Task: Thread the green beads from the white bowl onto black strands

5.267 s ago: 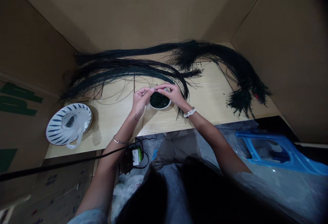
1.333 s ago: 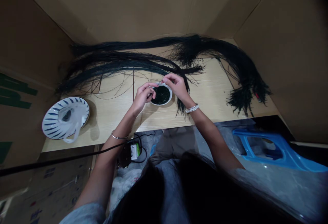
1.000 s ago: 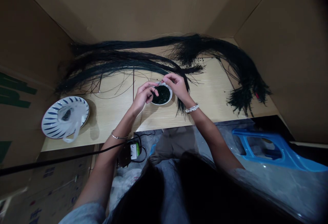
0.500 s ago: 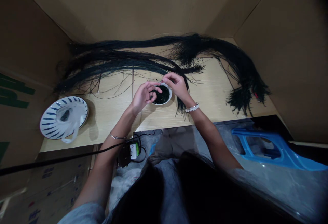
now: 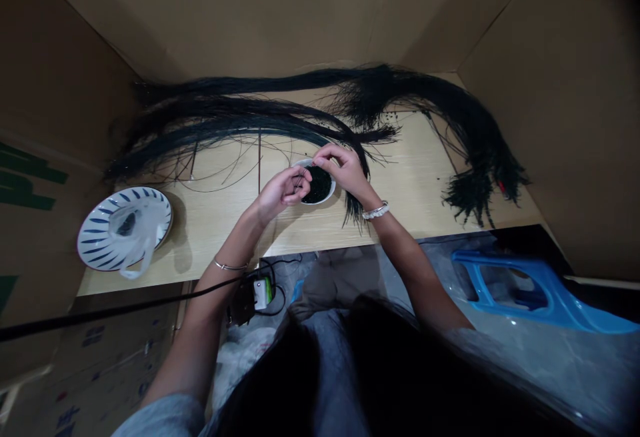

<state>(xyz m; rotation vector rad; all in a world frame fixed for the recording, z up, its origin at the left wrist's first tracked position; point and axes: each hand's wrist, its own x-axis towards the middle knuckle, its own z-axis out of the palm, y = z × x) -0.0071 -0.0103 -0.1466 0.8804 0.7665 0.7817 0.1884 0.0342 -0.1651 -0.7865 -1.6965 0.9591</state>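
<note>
A small white bowl (image 5: 327, 194) full of tiny dark beads sits mid-table. My left hand (image 5: 281, 190) hovers at its left rim, fingers curled, thumb and forefinger pinched on something too small to name. Over the bowl's far rim, my right hand (image 5: 343, 166) pinches the end of a thin dark strand. The two pinches nearly meet above the beads. Long bundles of black strands (image 5: 220, 127) lie across the wooden table (image 5: 400, 187) behind my hands.
A blue-striped plate (image 5: 97, 237) holding a crumpled clear bag (image 5: 134, 230) rests at the table's left end. More black strands (image 5: 475, 157) pile at the right. Cardboard walls surround the table. A blue plastic stool (image 5: 530, 287) stands lower right; a cable and a small device (image 5: 259, 294) hang below the table edge.
My left hand dipped into the bowl, then lifted and pinched near the right hand's strand end. The right hand shifted slightly over the bowl's far rim.
</note>
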